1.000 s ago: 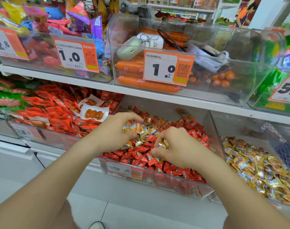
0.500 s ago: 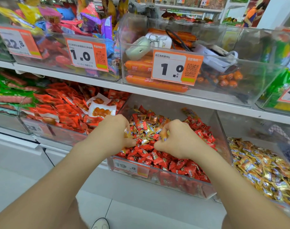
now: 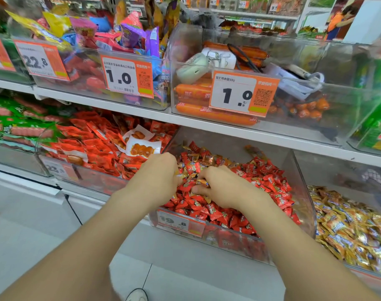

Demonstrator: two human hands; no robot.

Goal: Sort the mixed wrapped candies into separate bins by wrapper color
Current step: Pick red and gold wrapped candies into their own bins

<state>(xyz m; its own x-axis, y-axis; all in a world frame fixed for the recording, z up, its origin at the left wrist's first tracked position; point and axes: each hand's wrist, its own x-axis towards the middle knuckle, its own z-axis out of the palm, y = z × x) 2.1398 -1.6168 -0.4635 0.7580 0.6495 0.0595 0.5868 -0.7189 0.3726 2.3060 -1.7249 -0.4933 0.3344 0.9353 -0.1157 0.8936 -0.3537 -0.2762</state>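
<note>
A clear bin on the lower shelf holds a heap of red-wrapped candies with several gold-wrapped candies mixed in near its left side. Both hands are inside this bin. My left hand is closed around a bunch of gold candies that peek out by its fingers. My right hand pinches a gold candy between thumb and fingers. The bin to the right is filled with gold-wrapped candies.
Left of the candy bin is a bin of red snack packets. The upper shelf carries clear bins with orange sausages, price tags and a white device. White floor tiles lie below.
Both hands have closed up and drawn together over the left part of the red heap, gathering gold candies. The camera view shifted slightly rightward and closer.
</note>
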